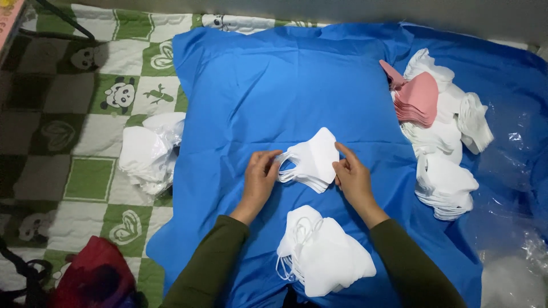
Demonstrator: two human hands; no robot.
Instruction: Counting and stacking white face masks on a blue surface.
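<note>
White masks [313,159] in a small stack are held between both hands at the middle of the blue cloth [274,85]. The left hand [260,177] pinches the ear-loop end, the right hand [351,177] the folded edge. The long axis runs left-right, tilted up rightward; both hands are equally near.

My dark red cloth bag [94,274] runs off the bottom edge. My left fingers [268,162] cover the loops of the small white mask stack [311,159]; its count I cannot tell.
</note>
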